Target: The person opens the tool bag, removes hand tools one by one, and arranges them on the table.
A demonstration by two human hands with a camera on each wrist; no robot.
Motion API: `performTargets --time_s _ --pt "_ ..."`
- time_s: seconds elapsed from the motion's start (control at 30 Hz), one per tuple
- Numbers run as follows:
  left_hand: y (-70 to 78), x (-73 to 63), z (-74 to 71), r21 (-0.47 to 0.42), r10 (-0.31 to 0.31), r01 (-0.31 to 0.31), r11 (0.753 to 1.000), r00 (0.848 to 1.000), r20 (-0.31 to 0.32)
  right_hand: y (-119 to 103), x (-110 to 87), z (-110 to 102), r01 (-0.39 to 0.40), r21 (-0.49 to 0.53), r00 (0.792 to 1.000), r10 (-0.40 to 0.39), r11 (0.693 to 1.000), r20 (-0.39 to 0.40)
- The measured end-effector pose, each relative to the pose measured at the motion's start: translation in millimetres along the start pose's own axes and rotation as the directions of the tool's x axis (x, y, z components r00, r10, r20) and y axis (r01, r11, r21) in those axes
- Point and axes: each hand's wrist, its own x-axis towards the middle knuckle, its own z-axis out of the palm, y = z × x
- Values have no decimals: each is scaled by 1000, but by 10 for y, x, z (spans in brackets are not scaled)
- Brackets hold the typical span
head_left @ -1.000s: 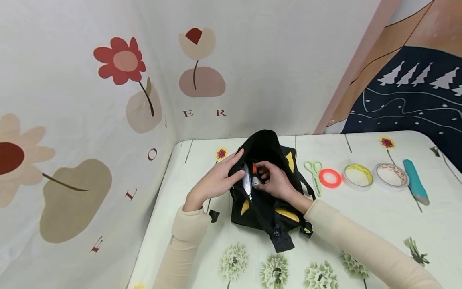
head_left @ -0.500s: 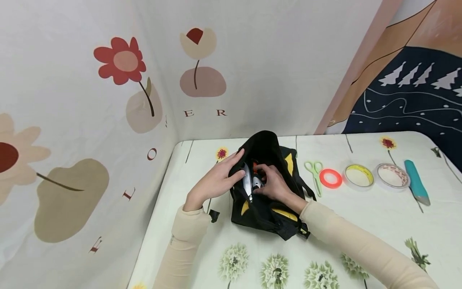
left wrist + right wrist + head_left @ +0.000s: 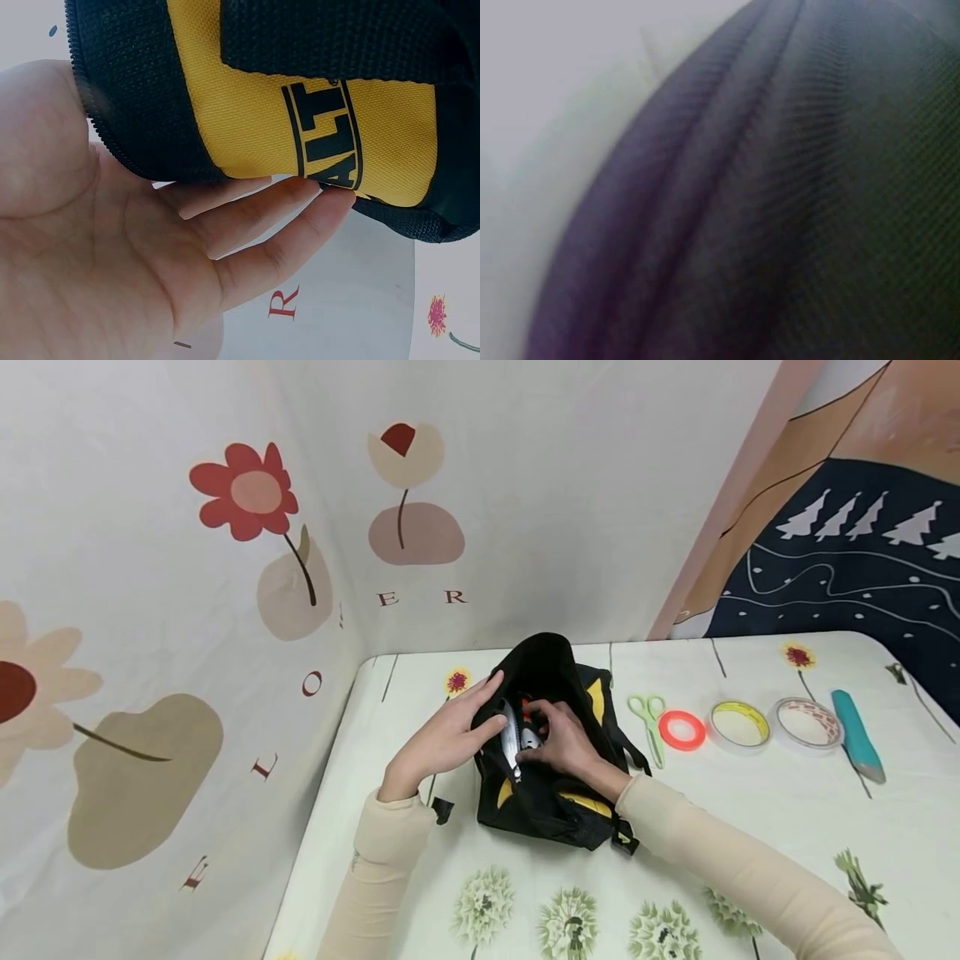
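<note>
A black tool bag (image 3: 525, 814) with yellow panels gapes on the table. My left hand (image 3: 446, 735) holds its left rim, thumb at the opening and fingers along the outside; the left wrist view shows those fingers against the bag's yellow lettered panel (image 3: 255, 112). My right hand (image 3: 566, 739) reaches into the opening, its thumb and fingers around an orange, black and grey tool (image 3: 531, 737) whose kind is unclear. A silvery strip (image 3: 510, 735) runs beside it along the left rim. Dark, blurred bag fabric (image 3: 780, 187) fills most of the right wrist view.
To the bag's right lie green scissors (image 3: 651, 727), a thin red tape roll (image 3: 682, 730), a yellow-cored tape roll (image 3: 761, 727), a clear tape roll (image 3: 828, 727) and a teal-handled tool (image 3: 857, 731). A printed curtain (image 3: 525, 543) hangs behind the table.
The bag's front end with its dark strap hung further toward me a second ago and has drawn back. My right forearm has shifted slightly left; my left hand keeps its hold.
</note>
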Motion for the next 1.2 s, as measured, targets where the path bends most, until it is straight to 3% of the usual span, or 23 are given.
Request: performTargets --time_s 0.33,0.83,1.2 --pt "10 4 -3 5 14 -14 1000 1000 1 27 -3 -7 26 27 1000 -26 999 13" --pt "21 1 -4 0 11 -11 1000 1000 -1 18 3 -36 36 -44 999 -37 998 -17" --pt "4 9 -2 -1 6 -6 1000 1000 -2 23 4 -76 -98 151 995 94 984 32"
